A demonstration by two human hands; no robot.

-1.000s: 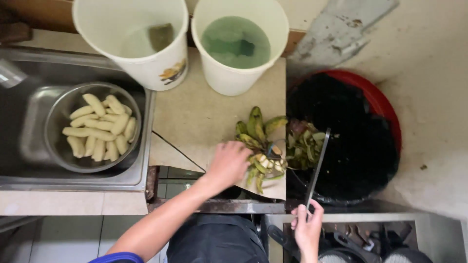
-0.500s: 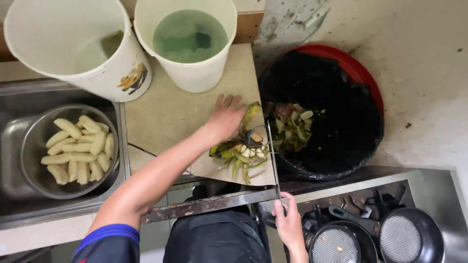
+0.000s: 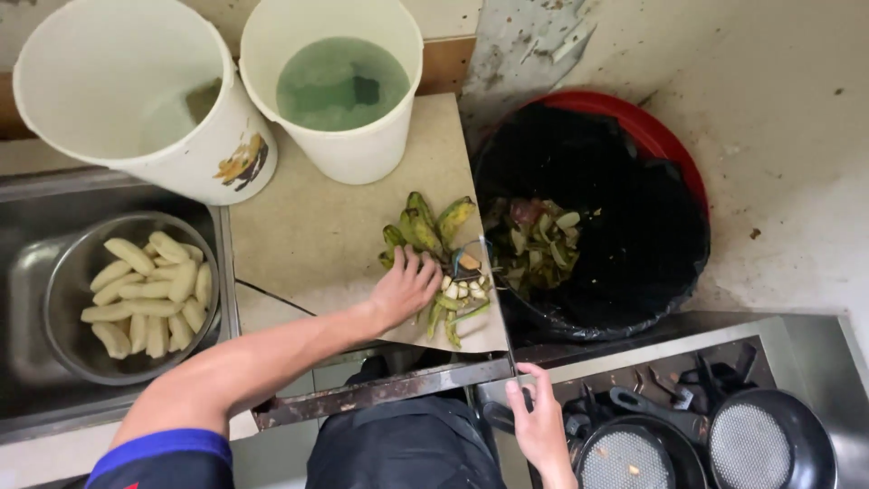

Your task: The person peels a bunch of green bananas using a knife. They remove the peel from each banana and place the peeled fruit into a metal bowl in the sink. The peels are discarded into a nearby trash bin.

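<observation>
My left hand [image 3: 403, 290] lies flat on a heap of green banana peels [image 3: 434, 226] at the right edge of a beige board [image 3: 317, 226]. Some peels hang over the board's front corner. My right hand [image 3: 539, 421] is below the board's corner, closed on the handle of a thin knife [image 3: 501, 308] whose blade runs along the board's right edge. Right beside the board stands a red bin lined with a black bag [image 3: 634, 235], with peels and scraps inside it.
A metal bowl [image 3: 54, 272] of peeled bananas sits in the sink at the left. Two white buckets stand behind the board, the left one [image 3: 118, 100] nearly empty and the right one [image 3: 339, 81] holding greenish water. Dark pans [image 3: 769, 444] lie at the lower right.
My left hand has pushed the peel heap to the right, up to the board's edge by the bin. The knife hand has shifted left, beside the board's corner.
</observation>
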